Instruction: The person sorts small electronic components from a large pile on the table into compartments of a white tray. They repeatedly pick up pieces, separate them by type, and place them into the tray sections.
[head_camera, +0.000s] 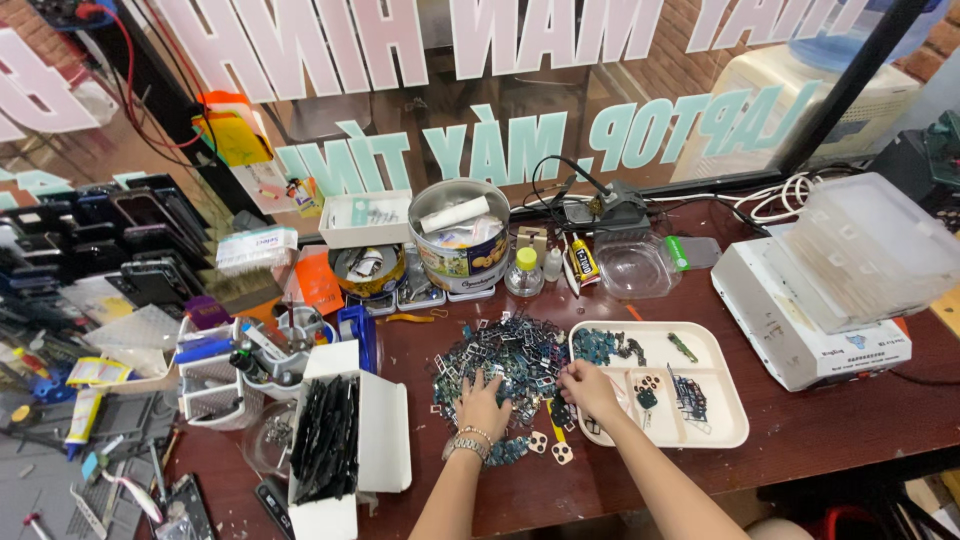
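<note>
Large pale pink and mint-green lettering (470, 140) runs mirrored across the glass shopfront behind the bench. Below it stand a round biscuit tin (460, 238) with a printed paper band, a flat white carton (365, 218), a small clear bottle with a yellow cap (525, 272) and a yellow glue tube (584, 258). An open white box of black strips (330, 432) lies at the near left.

A heap of small dark metal phone parts (510, 360), bluish and glinting, is spread in the middle of the tabletop (830, 425). The left hand (482, 403), with a metal bracelet at the wrist, rests flat on the heap, its fingers spread and relaxed. The right hand (590, 388) is at the heap's right edge, its fingers pinched together over the parts; what they grip cannot be made out. Just right sits a cream compartment tray (722, 432) holding a few sorted pieces.

The tabletop is dark reddish wood, crowded; a white machine (800, 325) carries a clear plastic organiser (870, 245). Beyond the glass is a brick wall.
</note>
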